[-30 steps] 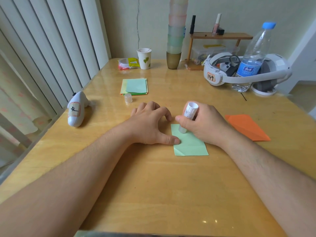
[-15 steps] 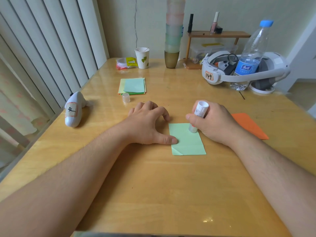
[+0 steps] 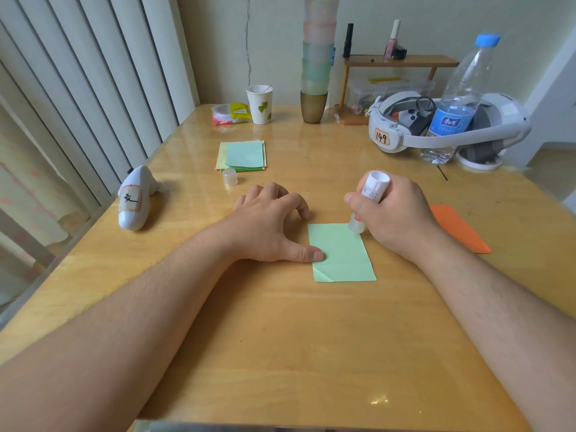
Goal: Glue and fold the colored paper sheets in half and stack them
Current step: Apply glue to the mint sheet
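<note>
A light green paper sheet lies flat in the middle of the wooden table, its near left corner creased over. My left hand rests beside it, thumb pressing the sheet's left edge, fingers curled on the table. My right hand grips a white glue stick upright, its tip touching the sheet's far right corner. A stack of green and yellow sheets lies further back. An orange sheet lies to the right, partly hidden by my right wrist.
The glue cap stands in front of the stack. A white controller lies at the left edge. At the back stand a paper cup, stacked cups, a small shelf, a headset and a water bottle.
My right hand has slid the glue stick along the sheet's far edge, from near its left part to the far right corner. My left hand has stayed on the left edge.
</note>
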